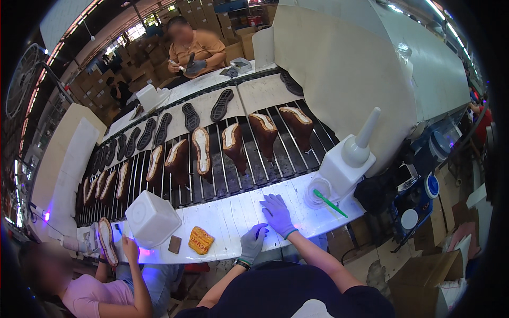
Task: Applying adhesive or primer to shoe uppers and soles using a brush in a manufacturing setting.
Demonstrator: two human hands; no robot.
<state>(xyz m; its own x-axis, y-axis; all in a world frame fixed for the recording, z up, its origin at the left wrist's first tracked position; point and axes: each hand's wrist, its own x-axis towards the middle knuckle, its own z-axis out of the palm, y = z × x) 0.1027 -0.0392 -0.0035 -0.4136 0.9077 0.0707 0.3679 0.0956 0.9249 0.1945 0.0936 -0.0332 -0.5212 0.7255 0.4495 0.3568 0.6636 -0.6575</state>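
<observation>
Right hand: gloved, flat on the white desk, to the left of the bottle; its fingers are slightly spread and nothing is held.
Left hand: also gloved, farther left of the bottle at the desk's near edge, fingers loosely bent; the palm is turned away, so I can't tell whether it hides anything.
Bottle: white and squarish, nozzle up, at the desk's right end.
Green-handled tool: just beside the bottle, one end in the clear pot, the handle leaning out over its rim toward the person.
Resting well: I'd judge this a pause; best to leave fingertips off the rods and sleeves clear of that handle.
Sponge: yellow, well left of the bottle, near a small brown block and a white container.
Rod rack: beyond and left of the bottle, carrying brown shoe uppers, pale bottoms showing.
Dark soles: lined up farther from the bottle, past the uppers.
Co-workers: one in pink, far left of the bottle, holds a shoe; another in orange sits across the rack from it.
</observation>
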